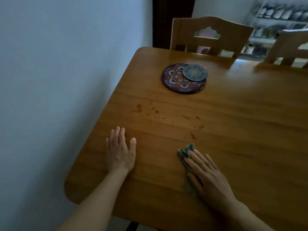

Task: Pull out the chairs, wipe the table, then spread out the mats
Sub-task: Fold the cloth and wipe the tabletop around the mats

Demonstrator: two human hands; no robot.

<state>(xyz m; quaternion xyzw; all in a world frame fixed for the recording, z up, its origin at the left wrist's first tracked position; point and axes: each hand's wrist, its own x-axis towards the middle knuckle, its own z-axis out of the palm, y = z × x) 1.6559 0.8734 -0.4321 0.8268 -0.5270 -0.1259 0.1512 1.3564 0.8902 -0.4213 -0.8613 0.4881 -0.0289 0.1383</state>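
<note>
Nearest us, our right hand presses flat on the cloth while our left hand rests open on the surface, the hands well apart. The stains lie farther off, before the stacked mats; wiping too far could smear them onto the mats.

Hands: two, the left hand at 7 o'clock and the right hand at 5 o'clock
Cloths: one cloth, under the right hand
Mats: at least two stacked at 12 o'clock, a small blue mat on a large purple mat
Chairs: two, the near chair at 1 o'clock and the far chair at 2 o'clock
Tables: one table
Stains: several reddish stains near centre; exact number unclear
</note>
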